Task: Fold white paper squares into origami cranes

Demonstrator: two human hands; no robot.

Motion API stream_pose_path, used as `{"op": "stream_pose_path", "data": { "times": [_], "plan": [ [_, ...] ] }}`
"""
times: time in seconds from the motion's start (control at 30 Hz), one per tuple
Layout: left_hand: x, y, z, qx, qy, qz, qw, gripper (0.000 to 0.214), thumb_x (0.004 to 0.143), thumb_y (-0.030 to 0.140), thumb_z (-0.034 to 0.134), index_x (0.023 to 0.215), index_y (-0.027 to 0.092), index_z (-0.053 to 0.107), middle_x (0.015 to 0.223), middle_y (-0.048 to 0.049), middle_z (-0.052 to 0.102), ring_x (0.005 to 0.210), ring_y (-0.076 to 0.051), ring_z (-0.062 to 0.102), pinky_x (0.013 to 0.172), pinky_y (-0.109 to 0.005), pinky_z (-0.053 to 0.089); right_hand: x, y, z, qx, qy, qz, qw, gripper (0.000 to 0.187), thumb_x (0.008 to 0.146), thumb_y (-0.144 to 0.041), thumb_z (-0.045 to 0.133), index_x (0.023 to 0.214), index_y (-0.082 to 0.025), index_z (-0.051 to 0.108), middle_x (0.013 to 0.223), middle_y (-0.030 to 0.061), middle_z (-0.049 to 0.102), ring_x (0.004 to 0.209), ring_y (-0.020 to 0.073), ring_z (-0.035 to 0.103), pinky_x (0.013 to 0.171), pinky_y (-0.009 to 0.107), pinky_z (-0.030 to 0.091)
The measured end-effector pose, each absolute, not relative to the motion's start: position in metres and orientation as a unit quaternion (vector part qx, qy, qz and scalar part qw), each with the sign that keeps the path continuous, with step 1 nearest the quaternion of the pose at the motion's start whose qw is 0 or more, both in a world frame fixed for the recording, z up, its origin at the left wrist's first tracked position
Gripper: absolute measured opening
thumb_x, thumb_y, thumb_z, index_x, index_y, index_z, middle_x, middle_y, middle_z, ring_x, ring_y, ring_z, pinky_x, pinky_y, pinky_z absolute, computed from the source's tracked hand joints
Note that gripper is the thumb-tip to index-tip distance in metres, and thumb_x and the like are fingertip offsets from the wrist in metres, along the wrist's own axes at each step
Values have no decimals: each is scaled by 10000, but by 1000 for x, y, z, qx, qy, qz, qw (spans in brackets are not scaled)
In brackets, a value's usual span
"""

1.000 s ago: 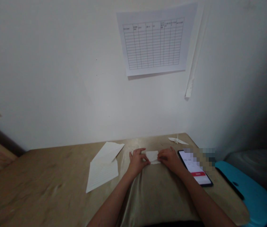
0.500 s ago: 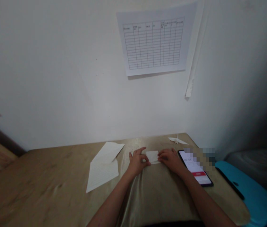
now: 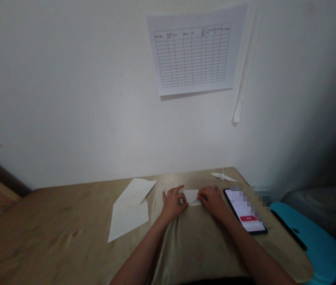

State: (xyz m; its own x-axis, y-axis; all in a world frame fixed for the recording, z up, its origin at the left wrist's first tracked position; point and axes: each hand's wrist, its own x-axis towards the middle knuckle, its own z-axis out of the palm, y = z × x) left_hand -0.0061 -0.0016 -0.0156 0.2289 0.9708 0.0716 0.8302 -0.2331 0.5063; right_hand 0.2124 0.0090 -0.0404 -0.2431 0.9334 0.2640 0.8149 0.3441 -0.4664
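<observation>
Both hands hold a small white paper [image 3: 191,195] with narrow fingers: the left hand [image 3: 174,202] pinches its left edge, and the right hand [image 3: 211,199] has its fingertips at the right edge. From where I stand, this paper lies flat at the lower centre of the frame, on the brown table [image 3: 67,221]. To the left of the hands, I see a larger folded sheet [image 3: 130,211], apart from them. At the lower right, a phone [image 3: 247,219] rests near the right hand, and behind it lies a thin piece of folded paper [image 3: 224,176]. A printed chart [image 3: 193,55] hangs on the wall, at the upper centre.
</observation>
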Motion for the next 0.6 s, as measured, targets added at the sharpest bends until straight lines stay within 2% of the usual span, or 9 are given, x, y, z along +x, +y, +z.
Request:
{"op": "stream_pose_path", "data": {
  "times": [0.23,0.43,0.6],
  "plan": [
    [-8,-1,-19,767,587,194,170,224,798,315,722,1013,373,705,1510,77,503,1398,-290,386,1160,-721,47,208,7,-37,-570,-778,106,242,173,943,-278,526,959,-239,694,1104,72,713,1145,266,588,1143,637,144],
    [-9,2,-20,767,586,194,177,158,801,402,751,952,361,762,1448,53,580,1376,-305,407,1167,-701,56,212,6,-36,-555,-785,124,245,191,948,-284,510,966,-247,697,1126,64,705,1154,260,579,1128,647,160],
    [-9,3,-15,768,590,180,172,80,807,425,751,851,364,777,1463,93,564,1419,-335,347,1160,-701,80,211,8,-40,-560,-780,121,253,189,945,-284,508,959,-240,690,1099,58,713,1131,255,590,1128,630,171]
  ]
}}
